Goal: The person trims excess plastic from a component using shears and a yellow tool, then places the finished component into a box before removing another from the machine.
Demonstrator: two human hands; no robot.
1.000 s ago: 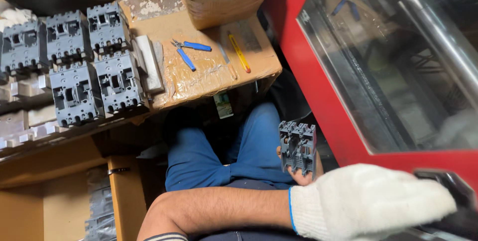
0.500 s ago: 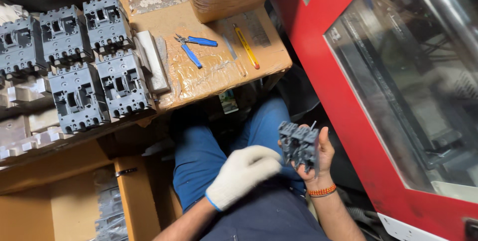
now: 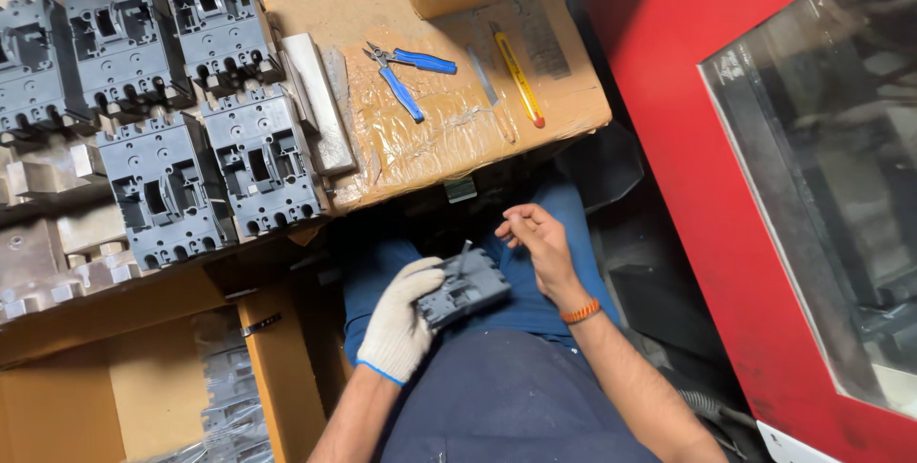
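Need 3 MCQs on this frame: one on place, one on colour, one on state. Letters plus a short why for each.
1. Where do the pliers lie?
A. On the brown board, right of the grey housings
B. On the person's lap
C. Inside the cardboard box

2. What colour are the pliers' handles?
A. Red
B. Blue
C. Green

3. How is the grey moulded part on the lap held?
A. By both hands
B. By the gloved left hand, the bare right hand just off it
C. By no hand

Answers:
1 A: they rest on the taped brown board, beside the rows of grey housings.
2 B: both handles are blue.
3 B: the left hand in a white glove grips the part's left end; the right hand hovers to the right of it, fingers pinched, off the part.
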